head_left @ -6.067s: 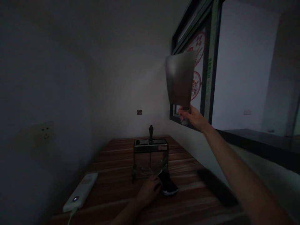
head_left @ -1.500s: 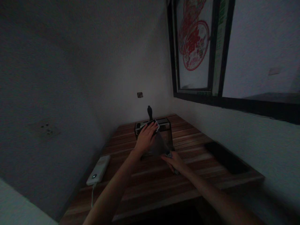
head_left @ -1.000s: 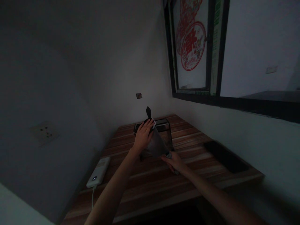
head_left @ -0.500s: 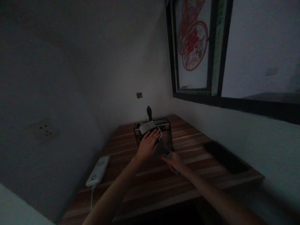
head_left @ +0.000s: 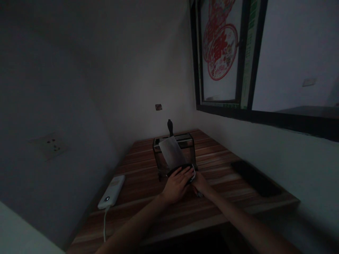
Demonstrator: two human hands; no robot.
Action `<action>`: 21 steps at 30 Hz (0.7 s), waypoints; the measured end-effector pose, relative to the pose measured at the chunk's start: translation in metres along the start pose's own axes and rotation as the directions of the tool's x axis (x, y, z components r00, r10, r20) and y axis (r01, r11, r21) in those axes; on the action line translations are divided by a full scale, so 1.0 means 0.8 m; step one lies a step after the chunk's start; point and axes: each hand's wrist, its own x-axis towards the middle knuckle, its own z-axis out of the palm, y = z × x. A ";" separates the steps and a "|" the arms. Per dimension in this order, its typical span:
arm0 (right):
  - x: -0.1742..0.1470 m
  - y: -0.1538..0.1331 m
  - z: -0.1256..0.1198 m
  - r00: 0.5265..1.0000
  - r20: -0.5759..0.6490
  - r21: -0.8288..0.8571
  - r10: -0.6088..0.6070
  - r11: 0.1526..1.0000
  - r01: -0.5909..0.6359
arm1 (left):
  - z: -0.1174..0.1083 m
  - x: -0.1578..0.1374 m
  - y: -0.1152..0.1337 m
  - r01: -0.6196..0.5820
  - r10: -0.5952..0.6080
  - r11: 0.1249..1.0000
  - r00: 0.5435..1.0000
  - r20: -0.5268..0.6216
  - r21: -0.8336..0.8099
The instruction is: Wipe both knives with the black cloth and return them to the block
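A cleaver (head_left: 171, 150) with a broad grey blade is tilted up and to the left in front of the knife rack. My right hand (head_left: 201, 184) is closed around its handle, which is mostly hidden. Pressed over the blade's lower end, near the handle, is a dark cloth (head_left: 189, 167) with a white edge. My left hand (head_left: 177, 185) holds this cloth, fingers laid together across it. Behind the blade stands the knife rack (head_left: 189, 151), dark-framed with see-through sides, and one black-handled knife (head_left: 170, 127) sticks up from it.
On the left of the wood-grain table (head_left: 143, 211) lies a white power strip (head_left: 112, 192) with a cable. A flat black object (head_left: 255, 178) rests near the right edge. Walls close in the left and back, and a dark-framed window (head_left: 225, 107) is on the right.
My left hand has slid the cloth down the blade toward the handle, uncovering the blade's upper part. My right hand has stayed nearly in place on the handle.
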 end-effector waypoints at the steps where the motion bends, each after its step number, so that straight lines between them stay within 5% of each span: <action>1: 0.000 0.000 0.000 1.000 0.002 0.004 0.003 1.000 -0.003 | 0.001 0.000 0.001 0.004 -0.004 1.000 1.000 0.000 -0.008; 21: 0.003 0.000 0.000 0.995 0.070 0.040 -0.071 0.997 0.068 | -0.038 0.019 -0.042 0.007 -0.007 1.000 1.000 0.007 0.024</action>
